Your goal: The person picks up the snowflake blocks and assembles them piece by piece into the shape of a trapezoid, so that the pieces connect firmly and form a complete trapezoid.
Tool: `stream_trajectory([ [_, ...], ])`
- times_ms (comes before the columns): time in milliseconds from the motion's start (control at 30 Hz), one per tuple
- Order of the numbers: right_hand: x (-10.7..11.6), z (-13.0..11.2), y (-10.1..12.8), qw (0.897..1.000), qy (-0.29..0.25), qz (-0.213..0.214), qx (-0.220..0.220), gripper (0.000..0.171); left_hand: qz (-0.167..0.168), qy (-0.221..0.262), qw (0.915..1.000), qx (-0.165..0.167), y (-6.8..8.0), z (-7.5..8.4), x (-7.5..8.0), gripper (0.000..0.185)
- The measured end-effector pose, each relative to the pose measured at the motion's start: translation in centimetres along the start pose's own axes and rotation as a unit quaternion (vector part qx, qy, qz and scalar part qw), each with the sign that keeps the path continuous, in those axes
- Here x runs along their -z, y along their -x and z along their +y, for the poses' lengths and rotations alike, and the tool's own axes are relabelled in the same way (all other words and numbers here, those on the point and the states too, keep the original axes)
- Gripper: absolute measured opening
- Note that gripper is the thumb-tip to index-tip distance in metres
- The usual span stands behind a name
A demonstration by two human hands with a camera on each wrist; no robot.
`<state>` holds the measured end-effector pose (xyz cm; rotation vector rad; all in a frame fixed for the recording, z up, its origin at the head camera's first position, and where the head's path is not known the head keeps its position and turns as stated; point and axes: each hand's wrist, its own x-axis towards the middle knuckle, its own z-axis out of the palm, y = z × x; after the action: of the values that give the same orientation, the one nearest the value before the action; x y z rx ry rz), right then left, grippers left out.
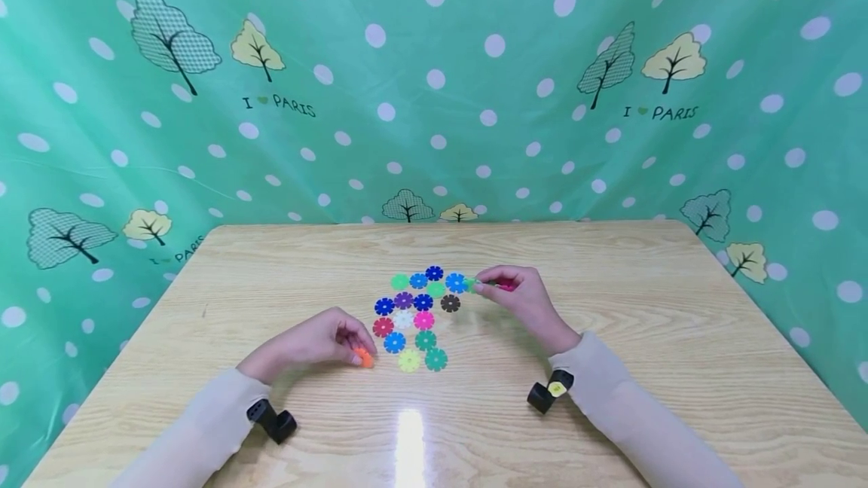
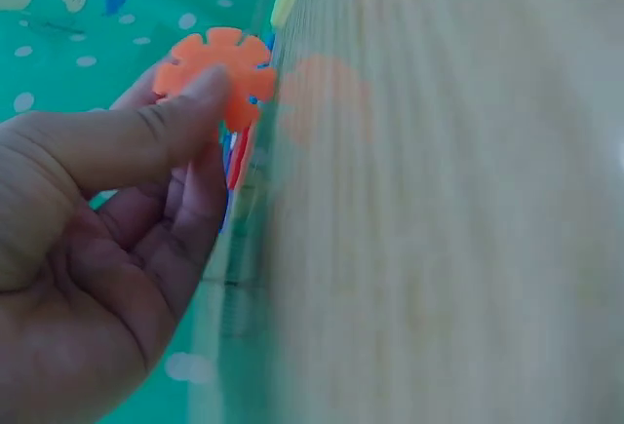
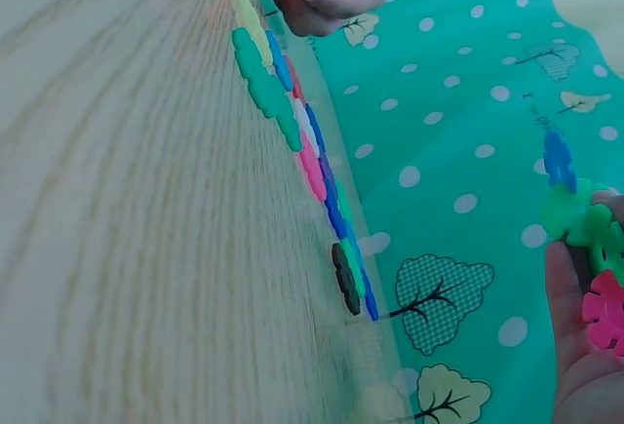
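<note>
The left hand [image 1: 319, 340] pinches an orange disc [image 2: 216, 71] between thumb and fingertips, the disc held edge-on just above the table [image 1: 610, 413]. It is a flat, notched plastic snowflake piece, smooth and thin. From those fingers the flat cluster of discs [image 1: 415, 316] lies toward 1 o'clock, its nearest members, a blue disc [image 1: 395, 342] and a yellow disc [image 1: 409, 360], just beside the orange one at 3 o'clock.

The right hand [image 1: 518, 296] curls its fingers round a small joined bunch: a green disc [image 3: 575, 212] slotted with a blue one above it and a pink disc [image 3: 604, 312] lower in the palm. The bunch sits at the cluster's 2 o'clock edge, just beside a light-blue disc [image 1: 456, 282]. The right hand is nearer the cluster's far side, the left nearer its near side.

The table is pale wood grain with a glossy glare patch. Behind it hangs a green spotted cloth [image 1: 434, 111] printed with trees.
</note>
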<state>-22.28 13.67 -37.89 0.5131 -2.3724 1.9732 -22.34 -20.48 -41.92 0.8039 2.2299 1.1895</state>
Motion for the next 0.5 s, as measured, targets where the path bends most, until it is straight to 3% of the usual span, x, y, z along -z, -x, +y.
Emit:
stream_trajectory([
  [100,0.1,1.1,-0.3,1.0,-0.008,0.001,-0.003,0.018,0.021,-0.009,0.9997,-0.005,-0.6,0.6,0.3,0.015],
  [267,0.3,2.5,-0.7,1.0,-0.008,0.002,-0.003,0.017,0.086,0.032,0.9957,-0.009,-2.6,2.4,0.5,0.017],
  [367,0.3,2.6,-0.7,1.0,-0.003,0.003,-0.001,0.018,0.139,0.069,0.9878,0.002,-4.1,3.6,0.0,0.019],
  [500,0.4,2.5,-0.7,1.0,0.0,0.004,0.0,0.018,0.211,0.111,0.9711,0.007,-6.0,5.1,-0.9,0.023],
])
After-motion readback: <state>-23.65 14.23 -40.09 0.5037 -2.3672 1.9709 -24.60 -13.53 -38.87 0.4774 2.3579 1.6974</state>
